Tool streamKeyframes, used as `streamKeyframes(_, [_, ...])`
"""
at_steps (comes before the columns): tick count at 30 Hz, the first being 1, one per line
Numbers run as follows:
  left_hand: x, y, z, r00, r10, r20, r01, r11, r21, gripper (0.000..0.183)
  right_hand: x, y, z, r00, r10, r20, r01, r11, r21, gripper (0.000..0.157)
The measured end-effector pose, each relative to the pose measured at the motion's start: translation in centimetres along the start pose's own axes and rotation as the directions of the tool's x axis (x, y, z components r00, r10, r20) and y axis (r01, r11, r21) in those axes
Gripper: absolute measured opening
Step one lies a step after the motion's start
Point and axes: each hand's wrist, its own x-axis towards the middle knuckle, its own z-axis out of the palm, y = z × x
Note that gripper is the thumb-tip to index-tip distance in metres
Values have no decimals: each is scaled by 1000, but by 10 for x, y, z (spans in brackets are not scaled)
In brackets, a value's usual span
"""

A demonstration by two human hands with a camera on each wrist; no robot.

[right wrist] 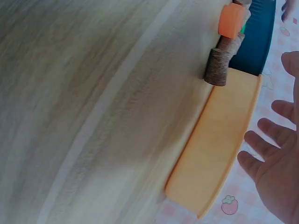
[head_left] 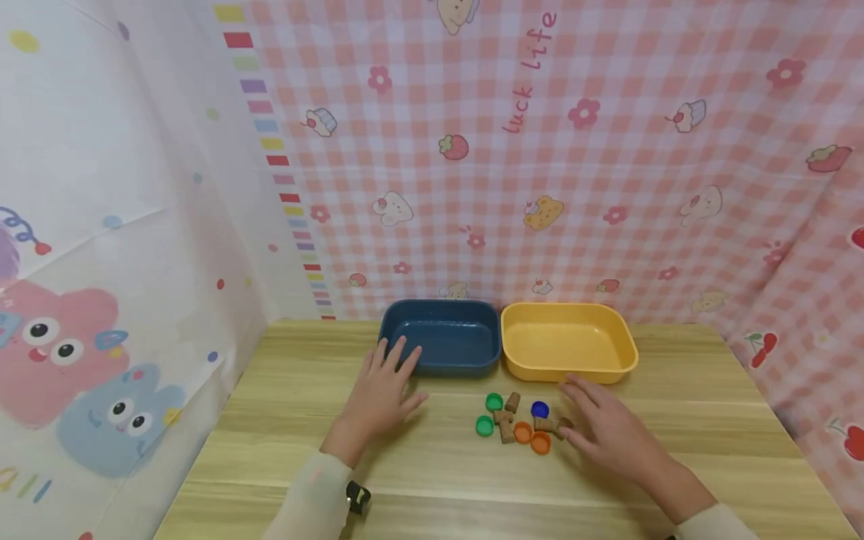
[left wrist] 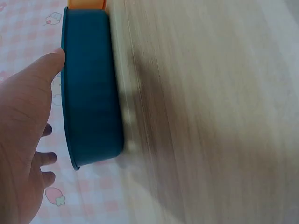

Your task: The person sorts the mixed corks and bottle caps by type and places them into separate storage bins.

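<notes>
My left hand (head_left: 381,396) has its fingers spread, fingertips overlapping the front left part of the dark blue bin (head_left: 445,337) in the head view. It holds nothing. My right hand (head_left: 613,433) is also open and empty, to the right of a group of small things. In that group are several brown corks (head_left: 507,430), two green bottle caps (head_left: 484,426), a blue bottle cap (head_left: 539,409) and two orange bottle caps (head_left: 541,443). The right thumb lies close by the rightmost cork (right wrist: 217,66). The right fingertips overlap the front edge of the yellow bin (head_left: 567,341).
Both bins stand side by side at the back of the wooden table (head_left: 432,487), in front of a pink checked cloth (head_left: 472,187). The insides of the bins look bare. A white printed cloth (head_left: 135,225) hangs on the left.
</notes>
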Motion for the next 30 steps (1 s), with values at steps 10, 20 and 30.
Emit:
streamKeyframes(10, [15, -5, 1, 999, 10, 35, -9, 1000, -20, 76, -4, 6, 8, 995, -70, 67, 67, 997, 42, 64])
streamKeyframes(20, [26, -2, 2, 998, 53, 39, -51, 997, -52, 67, -4, 19, 14, 988, -79, 134, 70, 995, 70, 57])
streamKeyframes(30, [25, -11, 8, 985, 152, -77, -154, 988, -28, 49, 0, 25, 21, 984, -158, 86, 148, 983, 109, 49])
